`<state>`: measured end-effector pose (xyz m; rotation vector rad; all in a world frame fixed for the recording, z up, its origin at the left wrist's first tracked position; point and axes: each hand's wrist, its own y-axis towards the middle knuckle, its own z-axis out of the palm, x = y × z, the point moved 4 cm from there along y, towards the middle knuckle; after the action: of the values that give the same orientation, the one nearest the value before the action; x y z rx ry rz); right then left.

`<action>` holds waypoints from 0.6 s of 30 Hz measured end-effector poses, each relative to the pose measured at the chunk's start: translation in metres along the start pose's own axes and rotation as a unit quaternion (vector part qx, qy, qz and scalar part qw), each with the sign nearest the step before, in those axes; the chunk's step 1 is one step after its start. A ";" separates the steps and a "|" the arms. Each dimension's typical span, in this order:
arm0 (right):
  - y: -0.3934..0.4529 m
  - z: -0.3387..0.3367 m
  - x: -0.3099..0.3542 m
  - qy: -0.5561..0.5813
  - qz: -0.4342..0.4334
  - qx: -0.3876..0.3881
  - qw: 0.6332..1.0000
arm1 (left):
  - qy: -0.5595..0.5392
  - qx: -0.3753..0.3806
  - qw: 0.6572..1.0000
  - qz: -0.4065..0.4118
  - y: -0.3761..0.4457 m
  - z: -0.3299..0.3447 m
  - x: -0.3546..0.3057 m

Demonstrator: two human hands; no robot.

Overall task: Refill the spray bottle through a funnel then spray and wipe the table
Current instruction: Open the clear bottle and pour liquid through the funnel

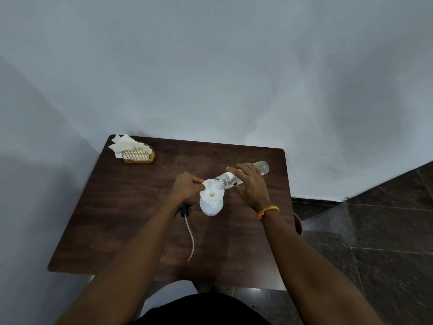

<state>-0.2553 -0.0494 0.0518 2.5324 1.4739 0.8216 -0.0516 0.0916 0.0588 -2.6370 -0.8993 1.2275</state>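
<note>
A white funnel (212,193) sits in the neck of a translucent white spray bottle (210,208) standing mid-table. My left hand (186,186) pinches the funnel's left rim. My right hand (250,184) grips a clear water bottle (262,167), tipped on its side with its open mouth over the funnel's right rim. The black spray head (184,208) with its white dip tube (191,238) lies on the table, left of the spray bottle and partly under my left forearm.
The dark wooden table (131,207) stands against a grey wall. A wire holder with white tissues (138,151) sits at the far left corner. Dark tiled floor (375,231) lies to the right, with a brown round object (298,225) beside the table's edge.
</note>
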 end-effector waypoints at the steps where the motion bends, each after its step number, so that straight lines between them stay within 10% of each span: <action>1: 0.000 0.000 0.000 -0.005 -0.003 0.001 1.000 | -0.003 -0.003 1.000 0.000 -0.001 0.001 0.000; 18: 0.002 -0.004 -0.002 -0.046 -0.013 -0.009 0.999 | -0.010 -0.011 1.000 0.005 -0.005 0.000 0.000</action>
<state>-0.2564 -0.0530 0.0555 2.4973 1.4616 0.6998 -0.0542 0.0955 0.0603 -2.6537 -0.9094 1.2551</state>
